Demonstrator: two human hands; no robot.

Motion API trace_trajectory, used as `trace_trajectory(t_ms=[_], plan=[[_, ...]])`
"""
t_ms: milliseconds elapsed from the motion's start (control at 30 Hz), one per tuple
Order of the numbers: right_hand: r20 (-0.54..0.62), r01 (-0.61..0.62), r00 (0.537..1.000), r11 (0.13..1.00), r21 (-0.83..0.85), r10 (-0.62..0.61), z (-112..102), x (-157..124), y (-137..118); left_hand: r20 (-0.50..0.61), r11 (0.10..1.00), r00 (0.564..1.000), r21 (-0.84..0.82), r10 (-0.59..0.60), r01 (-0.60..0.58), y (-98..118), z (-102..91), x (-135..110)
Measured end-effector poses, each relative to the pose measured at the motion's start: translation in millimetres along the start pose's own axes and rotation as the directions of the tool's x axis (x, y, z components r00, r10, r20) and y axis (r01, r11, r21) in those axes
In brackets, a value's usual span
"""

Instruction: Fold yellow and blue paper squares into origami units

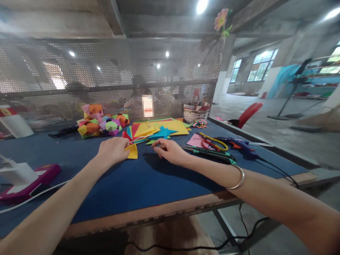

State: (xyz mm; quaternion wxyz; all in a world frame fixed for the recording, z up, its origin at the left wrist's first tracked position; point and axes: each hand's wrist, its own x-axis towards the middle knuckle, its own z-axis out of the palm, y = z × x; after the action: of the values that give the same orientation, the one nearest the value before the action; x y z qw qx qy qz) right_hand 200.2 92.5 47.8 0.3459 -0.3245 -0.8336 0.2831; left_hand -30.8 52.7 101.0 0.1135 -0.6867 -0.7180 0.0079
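My left hand is closed on a small piece of yellow paper, whose corner sticks out past the fingertips above the blue tabletop. A thin pale strip runs from beside the left fingers toward the paper pile; I cannot tell whether the hand grips it. My right hand hovers just right of the yellow piece, its fingers loosely curved and apart with nothing in them. Behind both hands lie stacked yellow paper sheets and a blue paper star shape.
Right of my right hand are a green-black utility knife, scissors and a glue gun. Folded paper balls sit back left. A woven basket stands by the mesh screen. A purple power strip lies left.
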Motion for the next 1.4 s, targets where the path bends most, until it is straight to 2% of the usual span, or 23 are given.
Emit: trace_trajectory(t_ms=[133,300,400,533,667,767,867,967,1067,1167,1267,1400], plan=[[-0.098,0.029,0.994,0.993,-0.114,-0.04,-5.2,3.3,1.3,-0.029,0.999,1.0,0.04,0.003,-0.001,-3.8,6.3,1.4],[-0.225,0.039,0.967,0.937,-0.346,-0.123,-30.4,13.9,10.7,-0.144,0.999,0.989,0.031,-0.032,0.037,-14.1,13.5,5.0],[-0.194,0.04,0.97,0.882,-0.47,-0.147,-43.1,16.7,19.9,-0.204,0.998,0.978,-0.001,-0.054,0.055,-19.2,16.6,7.2],[-0.103,0.053,0.985,0.815,-0.578,-0.138,-43.1,13.8,31.2,-0.241,0.997,0.968,-0.052,-0.064,0.053,-20.2,16.9,7.9],[-0.064,0.079,0.987,0.788,-0.61,-0.148,-35.2,11.5,37.7,-0.299,0.987,0.954,-0.151,-0.001,-0.046,-9.9,11.3,2.9],[-0.097,0.094,0.977,0.799,-0.594,-0.188,-34.5,13.3,34.9,-0.358,0.947,0.932,-0.275,0.061,-0.167,2.1,6.8,-1.6],[-0.165,0.138,0.949,0.824,-0.55,-0.269,-37.6,14.6,23.0,-0.406,0.844,0.911,-0.465,0.065,-0.267,13.6,7.2,-1.1],[-0.188,0.24,0.911,0.843,-0.481,-0.367,-37.1,11.3,7.9,-0.381,0.661,0.925,-0.696,-0.007,-0.282,22.5,12.3,4.5],[-0.175,0.34,0.882,0.848,-0.407,-0.437,-29.7,4.3,-2.9,-0.242,0.422,0.969,-0.883,-0.04,-0.203,29.0,16.3,8.2],[-0.147,0.417,0.861,0.842,-0.342,-0.487,-20.1,-2.1,-8.6,-0.096,0.211,0.995,-0.973,-0.004,-0.093,33.4,14.8,4.4],[-0.151,0.45,0.85,0.844,-0.291,-0.505,-14.6,-5.6,-12.1,0.007,0.08,0.998,-0.997,0.063,0.002,35.2,9.9,-2.7],[-0.209,0.413,0.857,0.87,-0.267,-0.471,-14.7,-4.8,-11.5,0.098,-0.022,0.981,-0.994,0.167,0.103,32.5,5.9,-6.3]])
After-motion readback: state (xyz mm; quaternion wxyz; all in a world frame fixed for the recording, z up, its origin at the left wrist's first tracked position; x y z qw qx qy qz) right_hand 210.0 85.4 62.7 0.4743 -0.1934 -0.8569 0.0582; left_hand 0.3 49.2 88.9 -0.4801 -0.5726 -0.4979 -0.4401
